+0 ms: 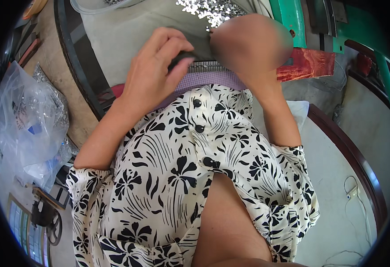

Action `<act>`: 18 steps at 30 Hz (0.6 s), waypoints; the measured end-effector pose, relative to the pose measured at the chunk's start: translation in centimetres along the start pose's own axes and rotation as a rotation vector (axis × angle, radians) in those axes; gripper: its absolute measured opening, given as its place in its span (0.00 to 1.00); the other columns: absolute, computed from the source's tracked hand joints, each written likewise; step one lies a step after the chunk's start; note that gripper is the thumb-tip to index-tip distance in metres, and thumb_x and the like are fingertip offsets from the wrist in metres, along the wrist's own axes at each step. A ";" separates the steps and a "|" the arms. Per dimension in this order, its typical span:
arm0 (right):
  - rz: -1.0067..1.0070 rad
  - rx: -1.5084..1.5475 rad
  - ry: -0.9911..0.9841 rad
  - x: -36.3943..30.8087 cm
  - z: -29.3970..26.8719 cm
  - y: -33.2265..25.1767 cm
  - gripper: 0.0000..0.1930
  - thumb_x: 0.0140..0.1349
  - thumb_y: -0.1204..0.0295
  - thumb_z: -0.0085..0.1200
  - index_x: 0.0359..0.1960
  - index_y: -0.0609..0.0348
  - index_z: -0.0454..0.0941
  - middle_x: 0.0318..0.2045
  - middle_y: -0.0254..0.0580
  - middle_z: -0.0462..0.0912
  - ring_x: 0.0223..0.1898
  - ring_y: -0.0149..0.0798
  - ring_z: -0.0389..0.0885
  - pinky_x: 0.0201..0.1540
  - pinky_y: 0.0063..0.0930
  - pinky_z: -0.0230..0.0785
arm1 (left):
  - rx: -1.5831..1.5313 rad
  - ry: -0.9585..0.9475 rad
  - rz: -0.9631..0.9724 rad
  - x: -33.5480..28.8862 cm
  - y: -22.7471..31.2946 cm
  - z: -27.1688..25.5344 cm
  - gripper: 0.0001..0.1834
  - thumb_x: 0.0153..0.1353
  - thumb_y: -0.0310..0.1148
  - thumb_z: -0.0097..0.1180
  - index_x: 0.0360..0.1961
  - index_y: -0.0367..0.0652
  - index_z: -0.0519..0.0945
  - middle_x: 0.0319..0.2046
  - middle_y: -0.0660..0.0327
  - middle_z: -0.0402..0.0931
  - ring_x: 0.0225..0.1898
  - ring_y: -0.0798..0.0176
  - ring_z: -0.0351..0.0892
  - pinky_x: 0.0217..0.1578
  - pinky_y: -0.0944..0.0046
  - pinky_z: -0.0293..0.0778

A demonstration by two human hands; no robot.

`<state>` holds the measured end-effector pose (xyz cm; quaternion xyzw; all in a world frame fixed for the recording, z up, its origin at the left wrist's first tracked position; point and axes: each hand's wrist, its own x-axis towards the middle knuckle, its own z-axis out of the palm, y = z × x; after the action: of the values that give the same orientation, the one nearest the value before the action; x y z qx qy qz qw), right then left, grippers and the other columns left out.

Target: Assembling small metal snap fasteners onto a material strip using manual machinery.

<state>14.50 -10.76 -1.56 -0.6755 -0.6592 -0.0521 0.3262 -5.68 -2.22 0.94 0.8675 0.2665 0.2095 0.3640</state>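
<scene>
My left hand (155, 64) hovers over a grey-covered work surface (115, 44), its fingers bent and the thumb apart from them. A dark patch shows in the gap; I see no held thing there. My right hand (252, 46) is smeared by blur, so its fingers and anything in them are hidden. It lies over the right end of a row of small metal pieces (204, 66) lined up along the near edge. Beyond the hands is a loose pile of small shiny metal pieces (212, 11).
A purple cloth (199, 80) lies along the near edge. At the right stand a green metal frame (290, 22) and a reddish wood-patterned strip (308, 64). A clear plastic container (101, 6) sits at the far left. Clear plastic bags (28, 120) lie at the left.
</scene>
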 end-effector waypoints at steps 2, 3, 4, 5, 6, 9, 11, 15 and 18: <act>-0.028 -0.024 -0.016 0.7 0.3 -0.2 0.06 0.49 0.67 0.69 0.29 0.47 0.85 0.35 0.25 0.80 0.48 0.38 0.75 0.54 0.40 0.56 | 0.021 0.022 0.029 0.6 -0.6 -0.1 0.10 0.57 0.23 0.63 0.40 0.41 0.79 0.41 0.59 0.75 0.34 0.53 0.78 0.34 0.58 0.75; -0.050 -0.024 -0.039 1.0 0.2 -0.3 0.06 0.48 0.68 0.69 0.28 0.48 0.84 0.36 0.25 0.80 0.48 0.38 0.75 0.55 0.41 0.56 | 0.038 0.042 0.058 1.0 -0.9 0.0 0.09 0.57 0.23 0.62 0.39 0.41 0.79 0.40 0.59 0.75 0.33 0.52 0.78 0.34 0.58 0.75; -0.075 -0.021 -0.061 1.2 0.2 -0.4 0.07 0.47 0.69 0.68 0.28 0.49 0.83 0.37 0.26 0.80 0.49 0.38 0.75 0.56 0.41 0.56 | 0.042 0.045 0.059 1.3 -1.0 0.0 0.09 0.57 0.23 0.62 0.39 0.41 0.79 0.40 0.59 0.75 0.33 0.52 0.78 0.34 0.58 0.75; -0.104 -0.027 -0.065 1.2 0.3 -0.4 0.08 0.46 0.71 0.68 0.28 0.50 0.82 0.38 0.25 0.79 0.52 0.38 0.74 0.57 0.42 0.55 | 0.050 0.050 0.065 1.8 -1.0 0.1 0.08 0.57 0.23 0.63 0.39 0.41 0.79 0.39 0.59 0.75 0.34 0.52 0.78 0.34 0.56 0.75; -0.105 -0.029 -0.063 1.0 0.3 -0.5 0.08 0.46 0.71 0.68 0.28 0.50 0.82 0.38 0.25 0.79 0.52 0.38 0.74 0.57 0.42 0.55 | 0.058 0.054 0.071 2.3 -1.1 0.2 0.08 0.57 0.24 0.63 0.38 0.41 0.79 0.39 0.59 0.75 0.35 0.51 0.79 0.34 0.55 0.76; -0.136 -0.044 -0.051 0.2 0.1 -0.2 0.08 0.46 0.71 0.68 0.29 0.50 0.84 0.39 0.23 0.80 0.53 0.38 0.74 0.57 0.42 0.55 | 0.136 0.041 0.146 4.0 -1.5 0.9 0.07 0.57 0.26 0.63 0.37 0.41 0.80 0.37 0.59 0.75 0.35 0.51 0.79 0.34 0.53 0.76; -0.105 -0.021 -0.066 -0.1 -0.4 -0.2 0.08 0.47 0.71 0.69 0.31 0.48 0.86 0.39 0.22 0.81 0.52 0.37 0.74 0.56 0.40 0.55 | 0.198 0.005 0.132 4.7 -1.6 1.2 0.06 0.58 0.27 0.63 0.36 0.41 0.80 0.37 0.59 0.76 0.34 0.53 0.79 0.34 0.56 0.75; 0.020 0.070 -0.061 -0.7 -0.6 0.3 0.08 0.48 0.70 0.69 0.32 0.46 0.88 0.39 0.22 0.81 0.50 0.38 0.73 0.54 0.38 0.54 | 0.243 -0.051 0.095 4.9 -1.7 1.0 0.05 0.58 0.28 0.64 0.34 0.41 0.81 0.35 0.61 0.76 0.32 0.56 0.79 0.32 0.59 0.74; 0.059 0.122 -0.037 -0.5 -0.4 0.2 0.07 0.49 0.69 0.70 0.30 0.46 0.87 0.38 0.23 0.81 0.51 0.39 0.72 0.54 0.41 0.54 | 0.208 -0.034 0.082 4.1 -1.5 0.0 0.05 0.58 0.29 0.64 0.34 0.42 0.81 0.34 0.62 0.76 0.31 0.57 0.78 0.32 0.60 0.73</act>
<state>14.73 -11.40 -1.54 -0.6746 -0.6467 0.0102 0.3559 -2.93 1.19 0.54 0.9143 0.2450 0.1805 0.2674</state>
